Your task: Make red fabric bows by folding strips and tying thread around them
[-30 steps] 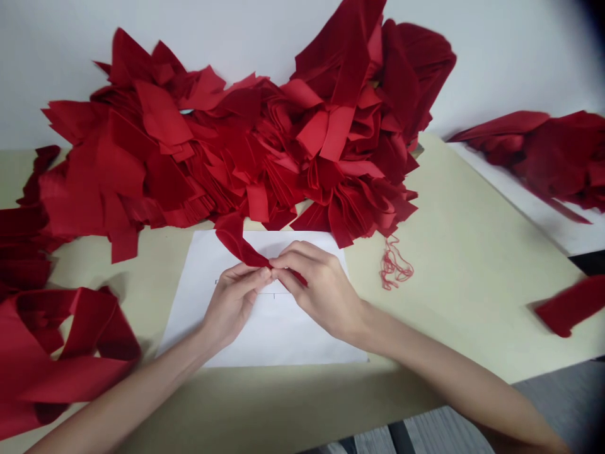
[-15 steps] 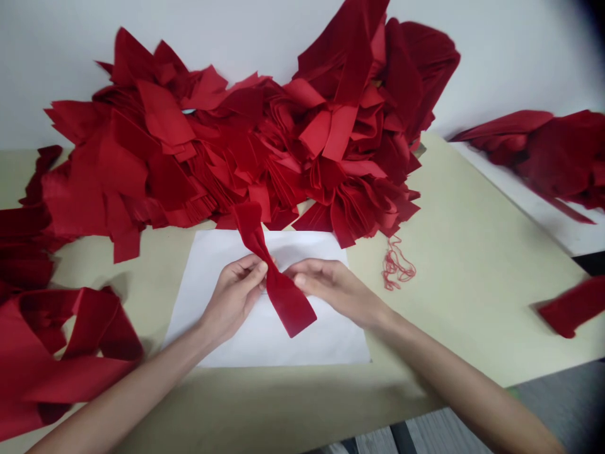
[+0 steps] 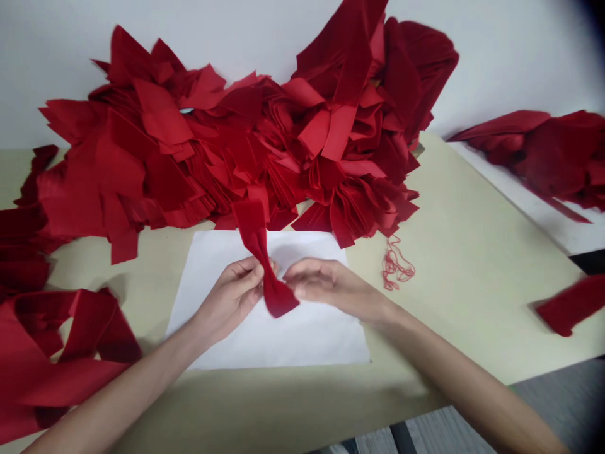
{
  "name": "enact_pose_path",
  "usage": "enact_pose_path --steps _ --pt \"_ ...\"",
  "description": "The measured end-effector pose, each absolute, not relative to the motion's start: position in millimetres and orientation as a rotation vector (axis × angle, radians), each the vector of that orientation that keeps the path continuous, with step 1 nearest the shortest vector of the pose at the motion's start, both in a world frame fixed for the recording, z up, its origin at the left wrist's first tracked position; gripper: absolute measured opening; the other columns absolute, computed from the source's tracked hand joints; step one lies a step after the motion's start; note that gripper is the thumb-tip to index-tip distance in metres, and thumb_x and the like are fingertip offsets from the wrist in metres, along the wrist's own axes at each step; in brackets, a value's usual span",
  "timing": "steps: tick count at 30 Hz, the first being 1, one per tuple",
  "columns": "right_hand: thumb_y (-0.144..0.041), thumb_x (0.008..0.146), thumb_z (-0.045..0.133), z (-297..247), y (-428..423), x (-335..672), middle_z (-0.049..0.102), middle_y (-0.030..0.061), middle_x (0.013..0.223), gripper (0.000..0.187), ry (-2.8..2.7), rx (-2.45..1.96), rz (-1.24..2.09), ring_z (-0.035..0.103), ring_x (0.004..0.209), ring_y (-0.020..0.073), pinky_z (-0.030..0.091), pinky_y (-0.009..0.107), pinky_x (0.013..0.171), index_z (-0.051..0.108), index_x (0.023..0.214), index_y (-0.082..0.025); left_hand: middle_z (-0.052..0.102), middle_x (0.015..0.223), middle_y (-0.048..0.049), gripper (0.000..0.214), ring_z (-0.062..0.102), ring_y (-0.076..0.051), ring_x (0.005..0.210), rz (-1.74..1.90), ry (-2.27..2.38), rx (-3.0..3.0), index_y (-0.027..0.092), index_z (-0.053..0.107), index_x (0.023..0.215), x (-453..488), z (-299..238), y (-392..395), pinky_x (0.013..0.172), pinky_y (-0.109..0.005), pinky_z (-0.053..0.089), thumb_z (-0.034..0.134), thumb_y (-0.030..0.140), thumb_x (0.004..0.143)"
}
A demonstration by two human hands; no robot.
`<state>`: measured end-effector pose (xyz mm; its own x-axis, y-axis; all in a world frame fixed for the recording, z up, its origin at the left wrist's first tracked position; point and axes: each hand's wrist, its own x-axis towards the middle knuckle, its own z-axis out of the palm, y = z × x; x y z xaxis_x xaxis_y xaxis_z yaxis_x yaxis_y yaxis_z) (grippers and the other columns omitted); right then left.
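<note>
A short strip of red velvet ribbon [image 3: 278, 299] is held up over a white sheet of paper [image 3: 227, 350]. It is pinched narrow at its middle, and both ends fan out wider. My left hand [image 3: 239, 287] is closed on that middle, thumb in front and fingers behind. My right hand [image 3: 326, 284] is just right of the ribbon's lower end, its thumb and fingers apart. The thumb tip is at the ribbon's edge; whether it touches is unclear.
A big heap of red velvet pieces [image 3: 212, 151] lies against the wall. Looped red ribbon [image 3: 108, 328] lies at the left. Tangled red thread [image 3: 397, 265] is right of the paper. More red fabric [image 3: 553, 151] and a red roll [image 3: 571, 306] lie at the far right.
The ribbon's lower end has swung up and left and now looks shorter and curled. My right thumb has moved slightly down along the ribbon's edge. The left hand keeps its pinch.
</note>
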<state>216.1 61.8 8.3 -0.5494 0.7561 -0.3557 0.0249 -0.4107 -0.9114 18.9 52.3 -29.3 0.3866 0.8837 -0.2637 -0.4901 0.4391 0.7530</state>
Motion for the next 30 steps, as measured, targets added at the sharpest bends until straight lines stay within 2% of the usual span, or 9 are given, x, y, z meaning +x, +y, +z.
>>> enact_pose_path --steps 3,7,10,16,20,24,27,30 --pt "-0.039 0.072 0.073 18 76 214 0.067 0.0041 0.098 0.036 -1.299 -1.058 1.872 0.062 0.094 0.0146 0.047 0.032 0.088 0.065 0.100 -0.018 0.050 0.064 0.0005 0.024 0.044 -0.010 0.061 0.862 0.706 0.681 0.015 0.064 0.070 20 -28 50 0.059 -0.024 0.037 0.073 0.036 0.074" --pt "-0.035 0.075 0.071 26 91 206 0.067 0.0010 0.078 0.020 -1.366 -1.058 1.782 0.061 0.074 0.0108 0.048 0.026 0.076 0.067 0.080 -0.016 0.053 0.064 -0.0006 0.028 0.040 -0.009 0.057 0.703 0.658 0.728 0.013 0.064 0.069 21 -23 49 0.054 -0.024 0.030 0.075 0.038 0.072" --pt "-0.031 0.077 0.068 25 96 204 0.066 0.0005 0.071 0.017 -1.275 -1.059 1.885 0.059 0.067 0.0098 0.049 0.026 0.073 0.067 0.073 -0.015 0.052 0.061 -0.0003 0.030 0.037 -0.009 0.055 0.652 0.608 0.783 0.012 0.066 0.069 19 -20 50 0.052 -0.024 0.026 0.075 0.041 0.071" --pt "-0.031 0.080 0.067 22 99 209 0.067 0.0002 0.074 0.016 -1.084 -0.986 2.078 0.064 0.071 0.0104 0.052 0.029 0.080 0.067 0.078 -0.015 0.054 0.060 -0.0005 0.026 0.037 -0.008 0.052 0.462 0.510 0.841 0.012 0.069 0.071 16 -19 50 0.051 -0.025 0.026 0.073 0.037 0.074" --pt "-0.038 0.085 0.060 24 96 210 0.068 0.0021 0.084 0.022 -1.066 -0.976 2.003 0.066 0.077 0.0118 0.053 0.028 0.078 0.065 0.087 -0.016 0.056 0.065 -0.0010 0.024 0.043 -0.010 0.058 0.758 0.599 0.748 0.014 0.070 0.072 18 -22 52 0.055 -0.024 0.031 0.076 0.037 0.071" --pt "-0.043 0.083 0.061 19 88 207 0.067 0.0067 0.102 0.033 -1.274 -0.968 1.978 0.065 0.092 0.0155 0.051 0.032 0.086 0.063 0.102 -0.017 0.058 0.072 0.0007 0.017 0.043 -0.007 0.059 0.991 0.712 0.695 0.015 0.069 0.071 16 -25 57 0.061 -0.022 0.037 0.074 0.031 0.074" --pt "-0.038 0.081 0.065 13 81 203 0.067 0.0055 0.097 0.028 -1.467 -1.076 1.749 0.063 0.088 0.0145 0.050 0.031 0.084 0.064 0.098 -0.016 0.060 0.076 0.0014 0.014 0.035 -0.003 0.051 1.051 0.765 0.686 0.015 0.069 0.071 15 -28 60 0.055 -0.020 0.036 0.073 0.028 0.076" --pt "-0.035 0.084 0.061 9 76 200 0.065 0.0029 0.089 0.020 -1.603 -1.147 1.483 0.060 0.083 0.0131 0.049 0.030 0.080 0.065 0.091 -0.017 0.063 0.082 0.0006 0.012 0.035 -0.002 0.050 1.085 0.798 0.662 0.015 0.071 0.077 15 -31 61 0.053 -0.017 0.037 0.073 0.027 0.076"
